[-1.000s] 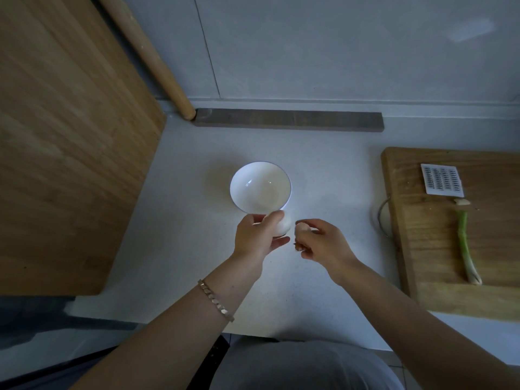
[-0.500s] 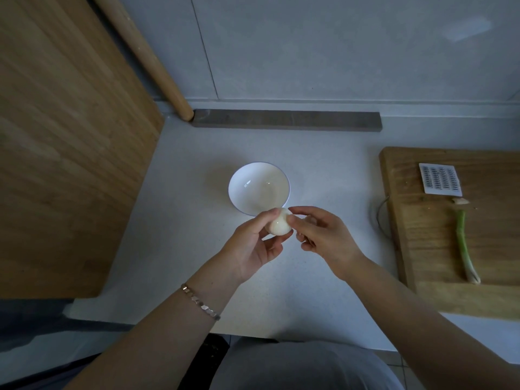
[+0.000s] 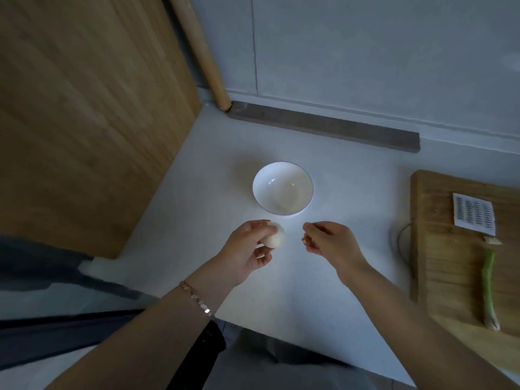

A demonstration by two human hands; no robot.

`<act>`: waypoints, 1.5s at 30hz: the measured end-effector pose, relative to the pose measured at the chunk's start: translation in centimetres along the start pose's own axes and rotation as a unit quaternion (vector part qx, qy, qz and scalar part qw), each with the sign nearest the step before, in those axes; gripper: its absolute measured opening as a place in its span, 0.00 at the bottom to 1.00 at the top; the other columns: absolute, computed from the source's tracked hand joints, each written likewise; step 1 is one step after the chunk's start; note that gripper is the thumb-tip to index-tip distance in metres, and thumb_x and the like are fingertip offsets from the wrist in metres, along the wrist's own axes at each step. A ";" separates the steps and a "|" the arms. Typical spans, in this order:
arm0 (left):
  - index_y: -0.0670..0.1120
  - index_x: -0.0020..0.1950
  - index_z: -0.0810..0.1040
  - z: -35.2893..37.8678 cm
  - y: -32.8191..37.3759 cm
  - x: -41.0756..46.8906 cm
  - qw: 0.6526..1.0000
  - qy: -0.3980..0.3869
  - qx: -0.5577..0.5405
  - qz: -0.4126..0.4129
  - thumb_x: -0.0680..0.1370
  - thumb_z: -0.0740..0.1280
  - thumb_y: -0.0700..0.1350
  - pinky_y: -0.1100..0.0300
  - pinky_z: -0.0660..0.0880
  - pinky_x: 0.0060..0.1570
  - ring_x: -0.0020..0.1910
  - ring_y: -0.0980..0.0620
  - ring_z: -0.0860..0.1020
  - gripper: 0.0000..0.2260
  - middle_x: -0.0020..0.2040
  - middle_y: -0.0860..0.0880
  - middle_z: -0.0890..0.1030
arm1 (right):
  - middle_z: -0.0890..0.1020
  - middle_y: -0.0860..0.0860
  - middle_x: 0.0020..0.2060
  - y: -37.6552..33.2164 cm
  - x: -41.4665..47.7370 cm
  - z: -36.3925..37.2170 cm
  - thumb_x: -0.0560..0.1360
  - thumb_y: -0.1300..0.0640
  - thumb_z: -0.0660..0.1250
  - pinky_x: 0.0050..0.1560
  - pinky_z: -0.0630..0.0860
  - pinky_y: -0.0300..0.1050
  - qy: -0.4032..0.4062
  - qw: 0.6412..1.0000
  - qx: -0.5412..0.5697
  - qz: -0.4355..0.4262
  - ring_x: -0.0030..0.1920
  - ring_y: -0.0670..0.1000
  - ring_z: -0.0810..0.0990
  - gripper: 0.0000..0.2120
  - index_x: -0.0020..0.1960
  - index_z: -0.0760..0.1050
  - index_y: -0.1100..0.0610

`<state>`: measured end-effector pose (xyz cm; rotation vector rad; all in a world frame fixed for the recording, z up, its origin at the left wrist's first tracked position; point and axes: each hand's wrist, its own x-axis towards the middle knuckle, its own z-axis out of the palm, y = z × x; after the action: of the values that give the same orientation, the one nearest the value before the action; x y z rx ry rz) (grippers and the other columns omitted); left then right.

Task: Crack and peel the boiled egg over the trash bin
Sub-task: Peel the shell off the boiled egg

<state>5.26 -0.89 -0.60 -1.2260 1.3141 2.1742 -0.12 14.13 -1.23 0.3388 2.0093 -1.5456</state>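
Observation:
My left hand grips a white boiled egg between thumb and fingers, just above the white counter. The egg's visible side looks smooth and white. My right hand is a short way to the right of the egg, its fingertips pinched on a small brownish bit of eggshell. Both hands hover in front of an empty white bowl. No trash bin shows clearly in the head view.
A wooden cutting board on the right carries a green scallion and a small white grater-like piece. A large wooden board and a rolling pin lean at the left. A grey strip lies along the wall.
The hands were together at the egg half a second ago; now my right hand has pulled away to the right with a bit of shell. The view has tilted and shifted.

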 end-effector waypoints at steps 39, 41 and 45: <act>0.41 0.54 0.70 -31.3 -18.2 -14.3 0.896 0.365 -0.247 0.059 0.73 0.68 0.36 0.56 0.78 0.46 0.52 0.43 0.76 0.12 0.56 0.40 0.72 | 0.79 0.48 0.33 14.9 -14.7 31.9 0.69 0.55 0.71 0.41 0.79 0.47 -0.360 0.784 -0.488 -0.137 0.33 0.52 0.81 0.05 0.41 0.76 0.55; 0.42 0.52 0.71 -30.9 -17.6 -14.1 0.904 0.351 -0.236 0.064 0.73 0.68 0.36 0.55 0.78 0.49 0.50 0.44 0.76 0.10 0.52 0.43 0.73 | 0.81 0.52 0.40 14.6 -14.6 31.4 0.74 0.61 0.64 0.36 0.80 0.46 -0.391 0.786 -0.466 -0.109 0.30 0.52 0.82 0.06 0.50 0.77 0.58; 0.46 0.45 0.73 -29.7 -15.8 -13.3 0.921 0.324 -0.199 0.081 0.73 0.69 0.37 0.56 0.79 0.47 0.45 0.48 0.77 0.07 0.46 0.47 0.74 | 0.83 0.56 0.41 12.6 -13.6 29.7 0.72 0.64 0.66 0.31 0.76 0.43 -0.384 0.806 -0.440 -0.095 0.26 0.49 0.79 0.11 0.54 0.75 0.61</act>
<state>38.07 -15.37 -5.09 -2.2143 1.2492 2.3184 25.86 -8.19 -8.29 -0.7623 1.8265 -0.5074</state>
